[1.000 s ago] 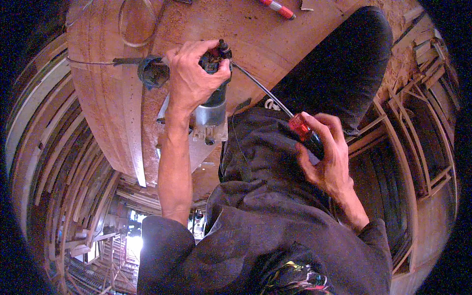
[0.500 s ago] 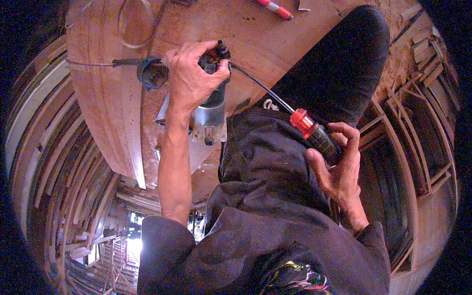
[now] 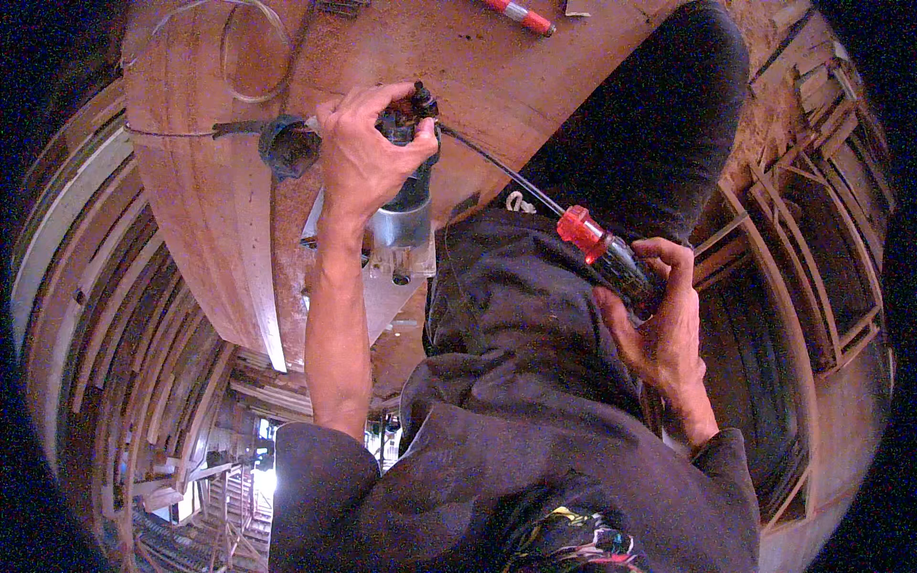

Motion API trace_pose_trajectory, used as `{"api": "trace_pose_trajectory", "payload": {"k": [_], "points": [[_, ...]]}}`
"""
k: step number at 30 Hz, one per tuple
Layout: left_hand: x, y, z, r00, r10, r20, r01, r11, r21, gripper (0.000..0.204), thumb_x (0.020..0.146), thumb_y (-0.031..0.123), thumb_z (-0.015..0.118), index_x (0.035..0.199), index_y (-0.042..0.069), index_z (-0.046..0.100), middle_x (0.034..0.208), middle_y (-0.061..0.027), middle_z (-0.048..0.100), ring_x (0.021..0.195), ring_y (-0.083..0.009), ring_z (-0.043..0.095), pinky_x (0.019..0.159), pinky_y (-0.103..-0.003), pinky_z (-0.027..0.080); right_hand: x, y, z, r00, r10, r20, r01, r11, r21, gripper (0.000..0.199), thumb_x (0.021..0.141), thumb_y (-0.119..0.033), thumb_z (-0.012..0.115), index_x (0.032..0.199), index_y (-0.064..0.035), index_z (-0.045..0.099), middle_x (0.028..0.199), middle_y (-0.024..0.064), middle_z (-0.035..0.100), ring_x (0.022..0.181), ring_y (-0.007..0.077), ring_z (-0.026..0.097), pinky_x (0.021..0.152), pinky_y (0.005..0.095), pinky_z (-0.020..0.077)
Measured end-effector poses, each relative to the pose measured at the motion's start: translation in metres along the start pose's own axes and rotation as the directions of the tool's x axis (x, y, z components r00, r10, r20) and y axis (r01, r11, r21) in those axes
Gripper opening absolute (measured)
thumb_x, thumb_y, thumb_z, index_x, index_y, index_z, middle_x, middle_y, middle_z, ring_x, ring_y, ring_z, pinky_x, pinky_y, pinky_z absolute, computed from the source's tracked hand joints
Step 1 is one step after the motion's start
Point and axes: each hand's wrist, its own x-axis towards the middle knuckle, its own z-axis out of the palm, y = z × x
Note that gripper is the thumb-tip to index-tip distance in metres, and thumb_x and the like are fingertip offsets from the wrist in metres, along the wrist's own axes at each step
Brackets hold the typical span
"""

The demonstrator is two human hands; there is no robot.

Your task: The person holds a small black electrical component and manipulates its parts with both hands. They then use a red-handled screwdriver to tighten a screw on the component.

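Note:
My left hand (image 3: 358,158) is closed round the upper end of a power tool that looks like a trim router (image 3: 401,224), dark on top with a silver metal base. Inner parts show at its top, between my thumb and fingers. My right hand (image 3: 671,329) grips a screwdriver (image 3: 585,237) by its red and black handle. The long shaft slants up and left, and its tip meets the top of the router beside my left thumb; the exact contact is too small to see. Left of my left hand lies a dark round cap (image 3: 287,146) with a cord.
A brown wooden board (image 3: 382,48) carries the work. On it lie a red pen-like tool (image 3: 523,16) at the top and a loop of pale cable (image 3: 256,91) at the upper left. My dark-trousered leg (image 3: 650,124) stretches right. Stacked timber (image 3: 143,325) stands left, wooden frames (image 3: 802,267) right.
The screwdriver handle has turned a little in my right hand and moved slightly left and up. The left hand still holds the router; the whole view has shifted slightly.

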Motion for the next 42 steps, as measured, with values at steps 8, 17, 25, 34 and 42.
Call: {"api": "trace_pose_trajectory", "payload": {"k": [8, 17, 25, 34, 42], "points": [[0.0, -0.001, 0.001, 1.0, 0.007, -0.007, -0.007, 1.0, -0.006, 0.037, 0.072, 0.025, 0.08, 0.103, 0.006, 0.073, 0.103, -0.0103, 0.074, 0.099, -0.0271, 0.067, 0.096, -0.041, 0.042, 0.008, 0.006, -0.003, 0.982, -0.187, 0.011, 0.185, 0.966, -0.182, 0.052, 0.087, -0.02, 0.078, 0.127, -0.0038, 0.049, 0.097, 0.0247, 0.069, 0.085, 0.0416, 0.07, 0.072, 0.0461, 0.0549], [0.0, -0.001, 0.003, 0.999, 0.032, -0.022, -0.031, 0.999, 0.016, 0.037, 0.072, 0.026, 0.08, 0.103, 0.008, 0.073, 0.102, -0.0091, 0.074, 0.098, -0.0268, 0.067, 0.095, -0.041, 0.042, 0.008, -0.007, -0.005, 0.995, -0.082, 0.052, 0.09, 0.982, -0.165, 0.028, 0.093, -0.016, 0.068, 0.116, -0.0029, 0.059, 0.103, 0.0232, 0.07, 0.089, 0.0417, 0.07, 0.076, 0.0464, 0.0546], [0.0, 0.0, 0.004, 1.0, 0.011, -0.012, -0.011, 1.0, 0.005, 0.036, 0.071, 0.025, 0.08, 0.103, 0.009, 0.073, 0.1, -0.0086, 0.074, 0.097, -0.0264, 0.067, 0.095, -0.041, 0.042, -0.003, 0.01, 0.011, 1.0, -0.013, -0.017, 0.014, 0.999, 0.05, 0.052, 0.087, -0.021, 0.077, 0.128, -0.0061, 0.048, 0.099, 0.0239, 0.071, 0.084, 0.0447, 0.069, 0.071, 0.0487, 0.0544], [0.0, -0.006, 0.007, 0.999, 0.04, -0.028, -0.04, 0.999, -0.005, 0.037, 0.069, 0.023, 0.082, 0.102, 0.008, 0.073, 0.098, -0.0088, 0.073, 0.095, -0.027, 0.067, 0.095, -0.041, 0.042, 0.004, 0.02, 0.015, 0.99, -0.038, 0.139, 0.041, 0.999, -0.024, 0.042, 0.096, -0.017, 0.064, 0.132, -0.0024, 0.049, 0.089, 0.0228, 0.069, 0.075, 0.0453, 0.067, 0.067, 0.051, 0.0527], [-0.001, -0.009, 0.009, 0.999, -0.027, 0.022, 0.028, 0.999, -0.043, 0.037, 0.069, 0.023, 0.082, 0.102, 0.008, 0.073, 0.094, -0.0081, 0.071, 0.091, -0.0266, 0.065, 0.093, -0.04, 0.043, -0.001, 0.007, 0.01, 0.997, -0.049, 0.062, 0.051, 0.998, -0.03, 0.037, 0.09, -0.015, 0.071, 0.119, -0.0008, 0.053, 0.097, 0.0259, 0.068, 0.083, 0.0451, 0.068, 0.07, 0.0478, 0.0539]]}}
